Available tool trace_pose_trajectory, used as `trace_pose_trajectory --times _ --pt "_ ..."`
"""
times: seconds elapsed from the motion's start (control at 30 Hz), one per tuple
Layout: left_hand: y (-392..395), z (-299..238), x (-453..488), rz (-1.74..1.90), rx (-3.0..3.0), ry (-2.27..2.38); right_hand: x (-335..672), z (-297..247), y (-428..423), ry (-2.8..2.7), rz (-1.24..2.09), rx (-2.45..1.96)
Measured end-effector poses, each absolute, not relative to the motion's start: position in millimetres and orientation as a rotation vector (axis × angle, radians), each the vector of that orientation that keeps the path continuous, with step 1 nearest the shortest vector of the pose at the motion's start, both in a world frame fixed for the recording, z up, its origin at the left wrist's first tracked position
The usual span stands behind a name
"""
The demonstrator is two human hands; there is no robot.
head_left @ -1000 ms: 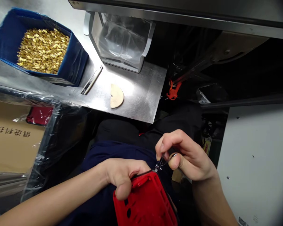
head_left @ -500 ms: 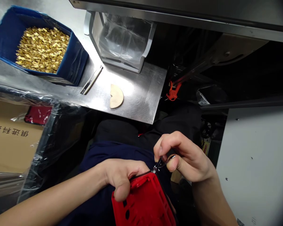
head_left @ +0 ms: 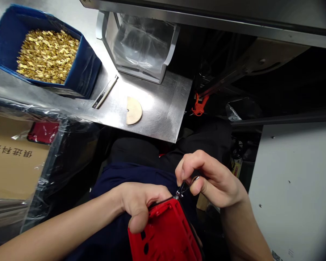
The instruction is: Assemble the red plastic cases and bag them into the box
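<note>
Our left hand (head_left: 138,201) clasps the red case (head_left: 165,233), thumb over its rim; our right hand (head_left: 214,181) pinches a small clipper-like tool (head_left: 182,188), fingers curled nearly closed. The case lies below both, its sides running down out of view; the tool slants to its top corner, between our hands.

Red shell (head_left: 167,232), black-rimmed, dark-holed, is held tilted, hollow side showing; shiny clippers (head_left: 180,190), partly hidden, seem to touch its top corner.

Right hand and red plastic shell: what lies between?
In the head view, a plier-like metal tool, held by the right hand, its tip at a corner of the red plastic shell.
</note>
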State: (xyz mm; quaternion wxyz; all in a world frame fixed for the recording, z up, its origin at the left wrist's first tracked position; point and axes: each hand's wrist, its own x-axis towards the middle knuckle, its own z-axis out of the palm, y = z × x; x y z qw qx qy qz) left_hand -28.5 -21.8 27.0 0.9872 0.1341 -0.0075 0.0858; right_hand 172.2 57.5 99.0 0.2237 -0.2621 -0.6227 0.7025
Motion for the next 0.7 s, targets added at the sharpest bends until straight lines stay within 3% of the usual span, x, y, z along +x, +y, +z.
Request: trace_pose_trajectory --times 0.27,0.47,0.7 --pt "-23.7 21.2 -29.0 0.187 0.329 -0.057 167.6 95.9 58.3 -1.682 1.985 -0.692" --pt "-21.0 28.4 -27.4 0.138 0.258 -0.060 182.3 84.6 62.0 -1.339 2.104 -0.599" --pt "-13.8 38.8 -31.9 0.125 0.231 -0.031 182.4 80.9 56.3 -1.224 2.041 -0.796"
